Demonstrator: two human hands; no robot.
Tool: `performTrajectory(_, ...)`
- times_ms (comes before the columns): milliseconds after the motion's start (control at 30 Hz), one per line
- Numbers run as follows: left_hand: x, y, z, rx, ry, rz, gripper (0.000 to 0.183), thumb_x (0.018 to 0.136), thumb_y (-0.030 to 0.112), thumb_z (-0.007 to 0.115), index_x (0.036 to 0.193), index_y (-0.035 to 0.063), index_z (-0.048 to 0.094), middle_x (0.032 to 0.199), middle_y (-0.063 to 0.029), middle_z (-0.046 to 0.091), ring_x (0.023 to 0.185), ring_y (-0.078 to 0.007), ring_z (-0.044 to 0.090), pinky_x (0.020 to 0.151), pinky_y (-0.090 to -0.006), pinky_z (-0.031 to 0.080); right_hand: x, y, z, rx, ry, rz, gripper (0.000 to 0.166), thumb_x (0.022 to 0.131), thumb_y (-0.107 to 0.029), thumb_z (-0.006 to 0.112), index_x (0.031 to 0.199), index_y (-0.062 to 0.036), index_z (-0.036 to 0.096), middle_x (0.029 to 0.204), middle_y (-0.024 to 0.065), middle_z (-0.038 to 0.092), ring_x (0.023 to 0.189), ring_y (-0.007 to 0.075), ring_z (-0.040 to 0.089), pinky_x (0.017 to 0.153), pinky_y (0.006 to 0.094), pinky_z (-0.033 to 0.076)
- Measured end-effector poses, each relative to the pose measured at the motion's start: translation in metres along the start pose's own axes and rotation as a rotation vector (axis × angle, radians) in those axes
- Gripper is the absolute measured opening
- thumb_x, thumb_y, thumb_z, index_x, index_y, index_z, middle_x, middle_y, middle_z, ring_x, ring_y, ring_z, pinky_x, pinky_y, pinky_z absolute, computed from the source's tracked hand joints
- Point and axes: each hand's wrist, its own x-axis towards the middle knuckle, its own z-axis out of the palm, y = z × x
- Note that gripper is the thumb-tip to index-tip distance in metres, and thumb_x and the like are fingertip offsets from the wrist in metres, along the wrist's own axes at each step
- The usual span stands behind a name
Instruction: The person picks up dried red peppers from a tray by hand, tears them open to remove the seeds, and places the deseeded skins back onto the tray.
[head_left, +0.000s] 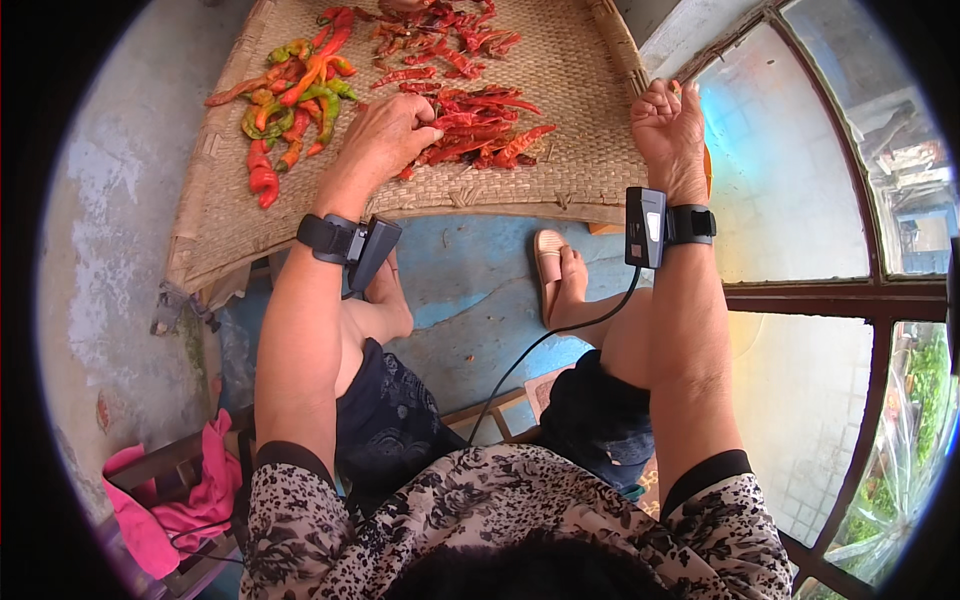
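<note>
A woven mat tray with a bound rim lies before me. On it, my left hand reaches to the near edge of a pile of dried red chili peppers. Its thumb and forefinger are close together at the peppers; whether they grip one is unclear. Past the tray's right side, my right hand is raised palm up with curled fingers. A small orange-red piece, perhaps of pepper, shows at its fingertips. Fresher, twisted red, orange and green peppers lie left of my left hand.
More dried peppers are scattered at the far side. A glazed window with a dark frame borders the right, its lower pane cracked. A plastered wall stands left. Pink cloth hangs over a chair. An orange edge shows behind my right wrist.
</note>
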Motion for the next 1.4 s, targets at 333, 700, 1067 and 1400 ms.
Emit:
performTrajectory(333,0.01,0.032,-0.004,-0.11,0.11,0.022,0.021,0.081,0.021,0.059,0.084,0.0008,0.054,0.072,-0.0119,0.057,0.065,-0.026,0.056,0.06,-0.0353,0.042,-0.054,0.06,0.052,-0.972,-0.496,0.206,0.04,0.089,-0.037,0.054,0.094,0.0016,0.062,0.072,0.0005,0.056,0.062,0.0068,0.049,0.056,0.0202,0.042)
performTrajectory(700,0.008,0.046,0.013,-0.251,0.005,0.122,0.017,0.077,0.012,0.064,0.085,-0.0006,0.057,0.073,-0.0123,0.06,0.067,-0.0231,0.059,0.06,-0.0337,0.046,-0.066,0.075,0.063,-0.927,-0.355,0.141,0.026,0.086,-0.029,0.059,0.081,-0.0031,0.061,0.067,-0.0008,0.054,0.057,0.0064,0.049,0.049,0.0194,0.04)
performTrajectory(1067,0.005,-0.044,-0.025,-0.009,0.105,-0.176,0.039,0.083,0.035,0.056,0.109,0.006,0.056,0.089,-0.0121,0.063,0.083,-0.0237,0.06,0.074,-0.0357,0.047,-0.005,-0.001,0.023,-0.165,-0.153,0.017,0.022,0.091,-0.026,0.051,0.086,-0.0047,0.055,0.071,0.0027,0.057,0.06,0.0117,0.05,0.054,0.0248,0.041)
performTrajectory(1400,0.013,-0.017,0.005,0.237,-0.122,-0.266,0.033,0.079,0.02,0.06,0.108,0.0055,0.055,0.102,-0.0184,0.06,0.095,-0.0346,0.057,0.078,-0.0416,0.046,-0.011,0.013,0.015,-0.081,-0.034,0.112,0.03,0.091,-0.03,0.051,0.096,-0.0013,0.054,0.071,0.0036,0.054,0.061,0.0124,0.048,0.056,0.0255,0.041)
